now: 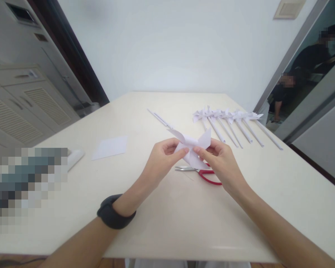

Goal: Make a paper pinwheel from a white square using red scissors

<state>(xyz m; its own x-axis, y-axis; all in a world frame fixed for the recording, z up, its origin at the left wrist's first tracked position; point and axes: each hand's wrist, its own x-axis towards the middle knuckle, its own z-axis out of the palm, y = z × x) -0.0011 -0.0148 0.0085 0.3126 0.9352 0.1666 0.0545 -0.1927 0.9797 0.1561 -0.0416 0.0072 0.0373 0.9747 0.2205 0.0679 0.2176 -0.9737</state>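
Note:
Both my hands hold a white folded paper pinwheel [193,143] just above the table's middle. My left hand [163,160] pinches its centre with thumb and fingers closed. My right hand [221,162] grips its right side, fingers curled on the paper. Red-handled scissors [203,173] lie on the table right under my hands, partly hidden by my right hand. A rolled white paper stick [159,118] lies just beyond the pinwheel.
Several finished paper pinwheels on sticks [231,124] lie in a row at the right back of the cream table [170,223]. A white paper square [110,147] lies to the left. A white object [75,158] sits at the left edge. People stand in the doorway [304,74] at right.

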